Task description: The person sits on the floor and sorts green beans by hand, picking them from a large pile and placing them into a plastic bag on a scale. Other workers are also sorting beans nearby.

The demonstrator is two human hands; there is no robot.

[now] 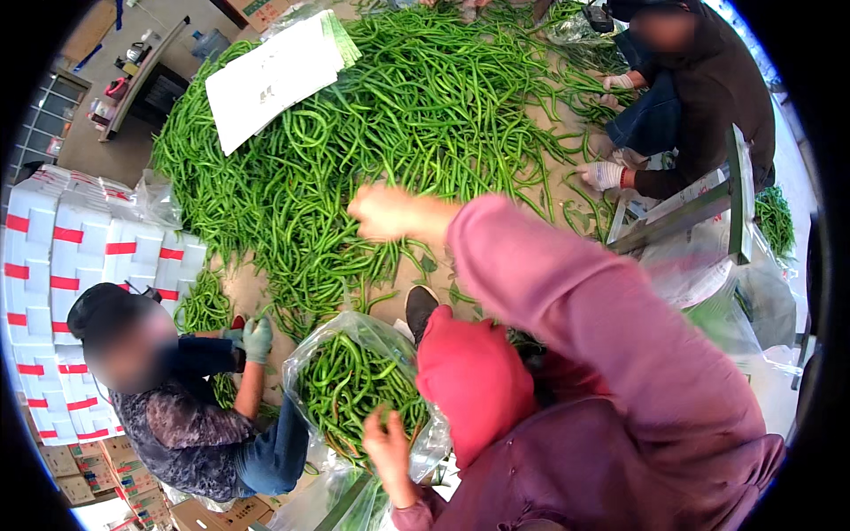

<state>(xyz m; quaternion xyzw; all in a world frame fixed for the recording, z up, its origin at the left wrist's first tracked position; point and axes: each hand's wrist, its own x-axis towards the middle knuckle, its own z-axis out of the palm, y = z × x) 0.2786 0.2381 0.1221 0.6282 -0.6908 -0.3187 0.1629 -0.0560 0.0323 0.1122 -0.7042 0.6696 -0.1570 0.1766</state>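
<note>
A large heap of long green chili peppers [425, 93] spreads over the floor before me. My right hand [382, 212] reaches out over its near side, blurred, with the fingers curled down. Whether it grips any peppers cannot be made out. A clear plastic bag [352, 322] stands wide-mouthed beside my red-clad knee [475, 378], with many green peppers [352, 381] inside, a few of them reddish brown. Above the near rim of that bag is my left hand [388, 441], fingers bent and apart, with nothing seen in it.
White sheets [272, 83] lie on the heap. At left, a co-worker in a dark cap has gloved hands [255, 338] near smaller pepper piles, beside stacked white boxes [80, 265] with red tape. Another gloved co-worker [717, 99] handles peppers at upper right, near a metal frame [740, 192].
</note>
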